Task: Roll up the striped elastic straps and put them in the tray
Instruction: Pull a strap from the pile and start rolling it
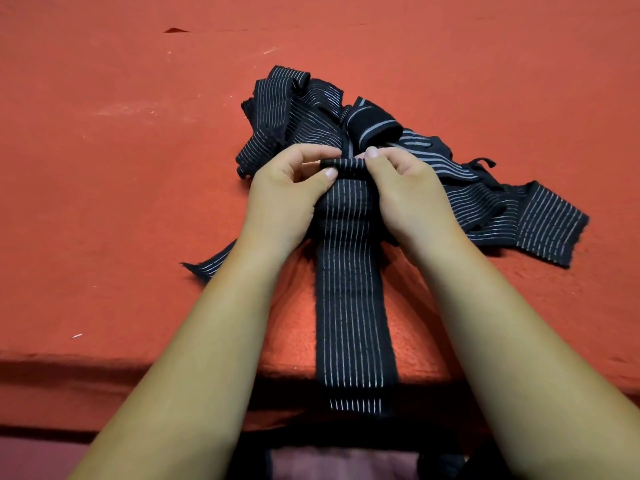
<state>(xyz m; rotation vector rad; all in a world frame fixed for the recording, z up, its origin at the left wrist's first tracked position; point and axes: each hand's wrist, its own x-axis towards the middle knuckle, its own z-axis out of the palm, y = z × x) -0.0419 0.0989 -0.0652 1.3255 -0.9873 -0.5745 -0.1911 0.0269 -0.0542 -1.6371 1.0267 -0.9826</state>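
Observation:
A black elastic strap with thin white stripes (351, 289) lies lengthwise toward me, its near end hanging over the table's front edge. Its far end is curled into a small tight roll (343, 164). My left hand (291, 195) pinches the roll's left side with thumb and fingers. My right hand (405, 192) pinches its right side. Behind the hands lies a tangled pile of several more striped straps (294, 112), spreading to the right (547, 226). No tray is in view.
The table is covered with a red-orange cloth (121, 168). Its front edge (104, 362) runs across the lower part of the view. One strap end (211, 265) sticks out to the left under my left wrist.

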